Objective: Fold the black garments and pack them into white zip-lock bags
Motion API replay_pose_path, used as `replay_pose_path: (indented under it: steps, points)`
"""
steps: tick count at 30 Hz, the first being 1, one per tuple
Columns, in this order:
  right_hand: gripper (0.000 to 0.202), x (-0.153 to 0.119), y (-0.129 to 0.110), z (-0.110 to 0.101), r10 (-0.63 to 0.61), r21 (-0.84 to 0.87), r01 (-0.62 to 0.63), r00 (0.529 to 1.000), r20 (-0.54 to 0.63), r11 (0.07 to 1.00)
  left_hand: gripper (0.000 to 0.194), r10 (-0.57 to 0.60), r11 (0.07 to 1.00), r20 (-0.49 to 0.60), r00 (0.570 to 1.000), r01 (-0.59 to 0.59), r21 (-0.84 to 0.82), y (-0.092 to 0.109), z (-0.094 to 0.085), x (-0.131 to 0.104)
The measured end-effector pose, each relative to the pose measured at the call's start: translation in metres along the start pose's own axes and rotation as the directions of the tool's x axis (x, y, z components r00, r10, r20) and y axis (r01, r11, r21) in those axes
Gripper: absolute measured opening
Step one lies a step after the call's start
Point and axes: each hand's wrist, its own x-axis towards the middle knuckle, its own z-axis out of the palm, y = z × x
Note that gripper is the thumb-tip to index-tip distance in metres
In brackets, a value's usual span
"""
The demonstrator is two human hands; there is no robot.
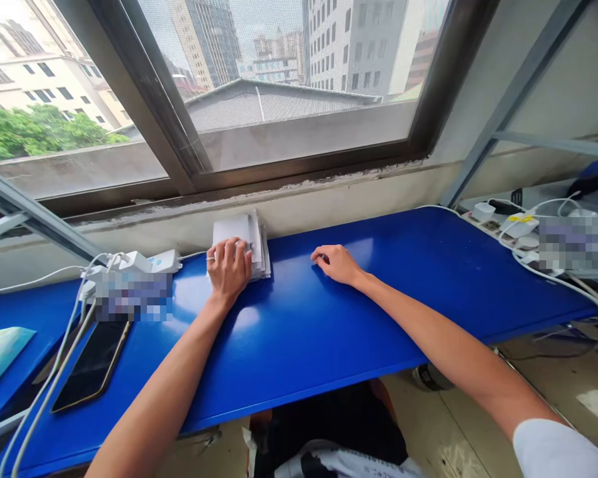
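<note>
On the blue table, against the wall below the window, stands a stack of thin white packets (232, 227). My left hand (229, 269) lies over the front of this stack, its fingers bent and gripping the top, with a ring on one finger. To the right of the stack, my right hand (337, 263) rests by the tabletop, touching no packet. Its fingers are curled in; a small dark spot shows between them, too small to tell whether it is an object or shadow.
A black phone (94, 364) lies at the left, beside white cables and a power strip (164, 261). Metal frame posts rise at both sides. More chargers and cables (521, 226) are at the right. A blue-white packet (2, 352) sits at the far left.
</note>
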Motion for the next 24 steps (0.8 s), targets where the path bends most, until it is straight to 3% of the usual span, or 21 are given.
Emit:
replay_pose_path:
  steps: [5, 10, 15, 19, 24]
  points:
    - [0.024, 0.000, -0.001, 0.002, -0.004, -0.019, 0.004, 1.000, -0.001, 1.000, 0.032, 0.057, 0.998, 0.030, 0.998, -0.056, -0.028, -0.002, -0.002, 0.004]
    - [0.024, -0.001, -0.002, 0.001, -0.007, -0.022, 0.007, 1.000, -0.004, 1.000, 0.025, 0.182, 0.975, -0.040, 0.983, -0.185, -0.123, 0.014, -0.016, 0.007]
    - [0.026, -0.003, -0.004, 0.000, -0.012, -0.024, 0.012, 1.000, -0.001, 1.000, 0.020, 0.427, 0.863, 0.102, 0.898, -0.372, -0.340, 0.047, -0.029, -0.001]
    - [0.026, -0.004, -0.005, 0.001, -0.021, -0.037, 0.021, 1.000, 0.022, 0.999, 0.024, 0.459, 0.836, 0.154, 0.875, -0.366, -0.409, 0.065, -0.029, -0.006]
    - [0.027, -0.004, -0.005, 0.003, -0.024, -0.042, 0.027, 0.997, 0.072, 0.999, 0.039, 0.415, 0.834, 0.245, 0.876, -0.259, -0.488, 0.062, -0.020, -0.007]
